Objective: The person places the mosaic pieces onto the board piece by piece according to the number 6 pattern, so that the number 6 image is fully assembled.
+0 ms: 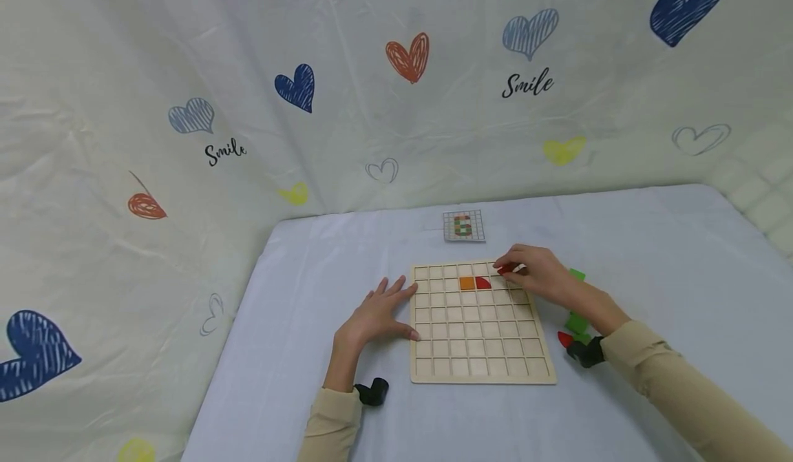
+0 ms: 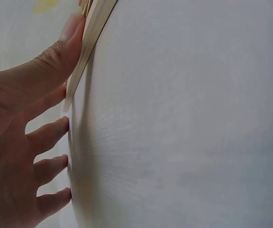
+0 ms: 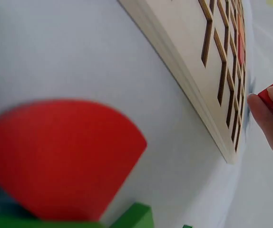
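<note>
A light wooden grid board (image 1: 483, 372) lies on the white cloth. In its upper rows sit an orange square tile (image 1: 467, 283) and, beside it, a red quarter-circle tile (image 1: 483, 283). My right hand (image 1: 537, 273) pinches another red piece (image 3: 268, 96) between thumb and fingertips, over the board's upper right corner. The fingers partly hide that piece. My left hand (image 1: 378, 316) rests at the board's left edge with fingers spread. Its thumb (image 2: 71, 35) touches the rim in the left wrist view.
Green blocks (image 1: 577, 323) and a red quarter-circle piece (image 1: 564, 339) lie right of the board, partly behind the right forearm. Behind the board lies a small pattern card (image 1: 464, 226) with a coloured grid. A cloth wall (image 1: 347, 131) printed with hearts stands at the back.
</note>
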Demonstrator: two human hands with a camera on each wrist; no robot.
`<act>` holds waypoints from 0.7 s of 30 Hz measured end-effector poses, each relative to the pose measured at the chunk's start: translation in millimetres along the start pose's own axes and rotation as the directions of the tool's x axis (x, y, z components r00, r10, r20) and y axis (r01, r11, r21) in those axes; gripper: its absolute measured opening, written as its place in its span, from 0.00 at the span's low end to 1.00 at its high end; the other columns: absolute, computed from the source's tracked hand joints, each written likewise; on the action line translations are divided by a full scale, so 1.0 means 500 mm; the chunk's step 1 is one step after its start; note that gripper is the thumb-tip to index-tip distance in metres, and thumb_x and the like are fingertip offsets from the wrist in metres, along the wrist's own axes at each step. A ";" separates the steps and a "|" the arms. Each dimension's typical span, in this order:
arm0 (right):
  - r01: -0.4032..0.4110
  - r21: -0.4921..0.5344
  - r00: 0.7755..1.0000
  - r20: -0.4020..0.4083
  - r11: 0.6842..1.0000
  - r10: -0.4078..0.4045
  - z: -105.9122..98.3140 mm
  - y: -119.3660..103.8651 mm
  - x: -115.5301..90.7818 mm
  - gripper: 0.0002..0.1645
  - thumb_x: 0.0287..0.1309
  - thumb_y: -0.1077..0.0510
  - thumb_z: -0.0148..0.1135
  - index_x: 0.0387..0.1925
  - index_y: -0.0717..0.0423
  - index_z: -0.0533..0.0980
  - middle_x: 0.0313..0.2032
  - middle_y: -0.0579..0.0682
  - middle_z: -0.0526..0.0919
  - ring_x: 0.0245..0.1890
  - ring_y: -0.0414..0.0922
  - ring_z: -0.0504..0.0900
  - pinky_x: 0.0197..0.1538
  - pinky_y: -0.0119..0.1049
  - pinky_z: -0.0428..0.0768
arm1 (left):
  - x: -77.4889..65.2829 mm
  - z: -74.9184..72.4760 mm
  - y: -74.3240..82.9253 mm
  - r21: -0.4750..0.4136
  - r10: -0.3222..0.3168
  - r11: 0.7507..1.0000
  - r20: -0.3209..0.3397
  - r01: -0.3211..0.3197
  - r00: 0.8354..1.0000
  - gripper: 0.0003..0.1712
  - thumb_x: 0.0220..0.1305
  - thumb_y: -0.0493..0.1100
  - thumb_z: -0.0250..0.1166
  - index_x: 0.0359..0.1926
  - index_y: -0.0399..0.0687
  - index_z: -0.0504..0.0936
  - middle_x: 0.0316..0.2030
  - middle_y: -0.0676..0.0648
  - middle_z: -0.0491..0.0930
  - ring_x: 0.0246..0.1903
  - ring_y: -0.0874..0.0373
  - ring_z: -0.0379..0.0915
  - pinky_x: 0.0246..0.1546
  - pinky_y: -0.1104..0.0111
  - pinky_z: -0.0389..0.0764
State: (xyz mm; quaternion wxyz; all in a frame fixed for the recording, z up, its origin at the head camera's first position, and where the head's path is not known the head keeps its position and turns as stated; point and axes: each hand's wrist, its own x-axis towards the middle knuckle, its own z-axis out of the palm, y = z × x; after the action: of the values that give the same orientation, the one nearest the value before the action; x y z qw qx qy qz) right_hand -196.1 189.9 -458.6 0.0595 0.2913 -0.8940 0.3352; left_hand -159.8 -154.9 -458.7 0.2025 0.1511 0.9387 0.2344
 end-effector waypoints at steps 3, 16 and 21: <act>0.016 0.025 1.000 0.013 1.000 -0.017 0.005 -0.004 0.007 0.12 0.51 0.75 0.73 0.39 0.66 0.85 0.36 0.53 0.86 0.35 0.49 0.87 0.37 0.36 0.89 | -0.001 -0.002 0.000 0.003 0.005 1.000 -0.004 -0.005 1.000 0.58 0.50 0.57 0.81 0.79 0.61 0.62 0.82 0.51 0.50 0.82 0.43 0.34 0.81 0.45 0.44; 0.011 0.023 0.989 0.147 1.000 -0.015 0.028 -0.023 0.040 0.11 0.55 0.74 0.70 0.41 0.65 0.85 0.38 0.55 0.89 0.38 0.50 0.88 0.40 0.40 0.89 | -0.003 -0.002 -0.002 0.008 0.010 1.000 -0.001 -0.010 1.000 0.58 0.51 0.57 0.81 0.80 0.59 0.62 0.82 0.49 0.50 0.82 0.42 0.35 0.80 0.44 0.45; 0.067 0.000 0.984 0.164 0.998 -0.066 0.036 -0.031 0.055 0.11 0.55 0.74 0.70 0.40 0.63 0.86 0.38 0.54 0.90 0.38 0.50 0.87 0.42 0.42 0.88 | -0.002 -0.002 -0.003 0.005 0.013 1.000 0.004 -0.013 1.000 0.58 0.52 0.58 0.80 0.80 0.60 0.61 0.82 0.50 0.49 0.82 0.42 0.34 0.81 0.44 0.44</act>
State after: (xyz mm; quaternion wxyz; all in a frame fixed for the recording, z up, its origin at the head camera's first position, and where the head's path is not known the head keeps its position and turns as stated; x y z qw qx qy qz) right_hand -208.5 155.6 -455.4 -0.0024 0.3475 -0.8865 0.3056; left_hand -159.8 -156.7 -458.3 0.2025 0.1582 0.9379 0.2330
